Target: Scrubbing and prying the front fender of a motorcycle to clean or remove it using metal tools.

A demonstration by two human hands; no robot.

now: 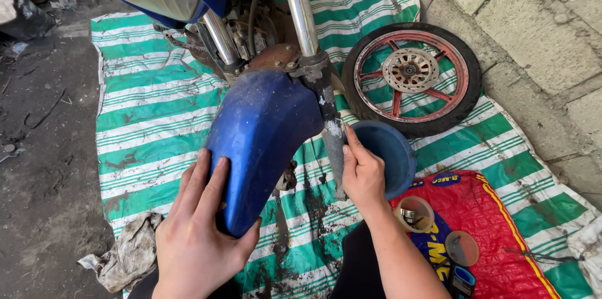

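The dusty blue plastic front mudguard (260, 142) of the motorcycle sits at the centre, its lower tip under the left hand (197, 230). That grip is spread wide — palm and fingers laid flat along the mudguard's left flank from about 7 o'clock, thumb hooked round the bottom edge, so it clasps the guard without closing. The right hand (362, 173) comes up from 5 o'clock, forearm bare, fingers straight and pressed together against the grey metal fork leg (332, 142), just at 3 o'clock of the mudguard; it touches rather than grasps. Just behind its fingertips lies one round blue plastic bowl (392, 148).

One loose black-tyred wheel with red spokes (411, 76) lies flat at 2 o'clock on the green-and-white striped tarpaulin (144, 117). Two chrome fork tubes rise toward 12 o'clock. Two small clear round containers (417, 211) rest on a red printed sack (501, 230) at 4 o'clock — one crumpled dirty rag (125, 255) at 8 o'clock.
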